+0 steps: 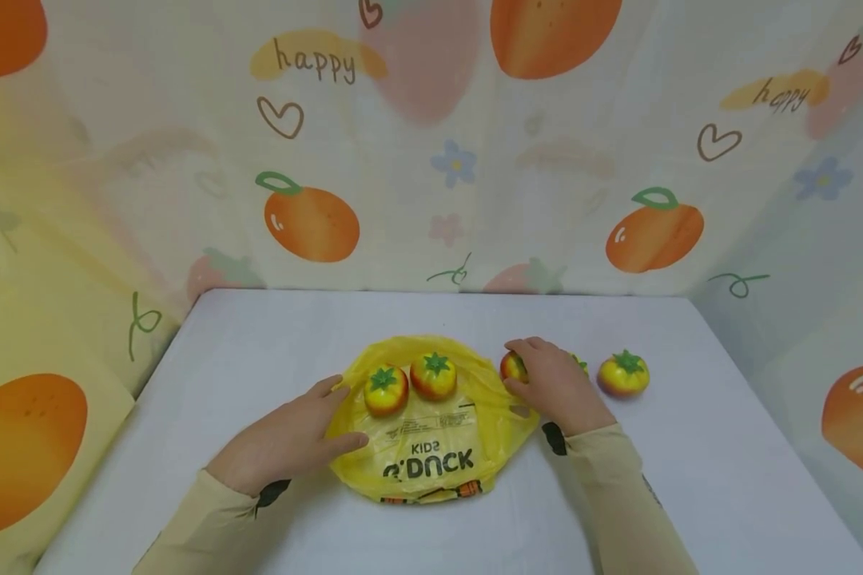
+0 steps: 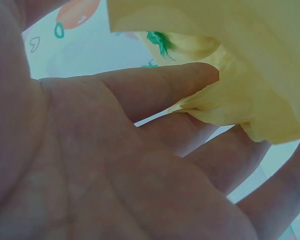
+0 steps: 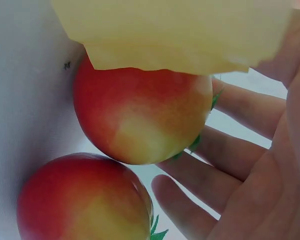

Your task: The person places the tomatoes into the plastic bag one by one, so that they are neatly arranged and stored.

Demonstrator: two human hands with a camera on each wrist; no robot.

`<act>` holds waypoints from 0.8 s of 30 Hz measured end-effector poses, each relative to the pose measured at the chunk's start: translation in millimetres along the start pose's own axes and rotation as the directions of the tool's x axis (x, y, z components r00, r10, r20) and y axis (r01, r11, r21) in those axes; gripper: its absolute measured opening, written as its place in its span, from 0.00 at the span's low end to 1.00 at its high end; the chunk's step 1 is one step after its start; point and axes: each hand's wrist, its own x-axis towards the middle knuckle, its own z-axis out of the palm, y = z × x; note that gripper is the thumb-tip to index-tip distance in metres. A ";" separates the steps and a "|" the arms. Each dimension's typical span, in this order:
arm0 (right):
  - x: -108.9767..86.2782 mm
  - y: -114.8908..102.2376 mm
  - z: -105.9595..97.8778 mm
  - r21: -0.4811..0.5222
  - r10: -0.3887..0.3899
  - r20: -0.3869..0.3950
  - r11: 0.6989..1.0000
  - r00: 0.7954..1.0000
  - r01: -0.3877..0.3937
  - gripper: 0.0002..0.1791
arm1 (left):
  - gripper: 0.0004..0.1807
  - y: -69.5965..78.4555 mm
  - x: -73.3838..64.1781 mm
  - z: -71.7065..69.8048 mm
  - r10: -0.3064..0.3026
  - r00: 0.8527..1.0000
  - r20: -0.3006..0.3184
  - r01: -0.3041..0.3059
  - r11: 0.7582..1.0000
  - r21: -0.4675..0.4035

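Note:
A yellow plastic bag [image 1: 431,471] with dark lettering lies flat on the white table. On it sit two red-and-yellow toy tomatoes with green leafy tops, a left one [image 1: 386,395] and a right one [image 1: 434,379]. My left hand [image 1: 288,443] is at the bag's left edge, thumb and fingers apart; the left wrist view shows its extended fingers against the yellow plastic [image 2: 270,100]. Beyond the bag's right edge, my right hand [image 1: 557,383] is over another toy tomato [image 3: 145,115], fingers extended along its leafy side. Yellow plastic [image 3: 175,40] covers part of this tomato.
A further toy tomato [image 3: 85,200] is beside the one at my right hand, mostly hidden in the head view. Farther right stands another toy tomato [image 1: 623,375]. A fruit-printed cloth [image 1: 475,200] hangs behind the white table [image 1: 273,327] and along its sides.

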 end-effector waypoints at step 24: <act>2.1 -4.2 -0.4 0.007 -0.041 0.004 0.999 0.999 0.041 0.31 | 0.51 6.1 -4.4 -5.5 -0.021 1.000 0.011 0.021 1.000 -0.013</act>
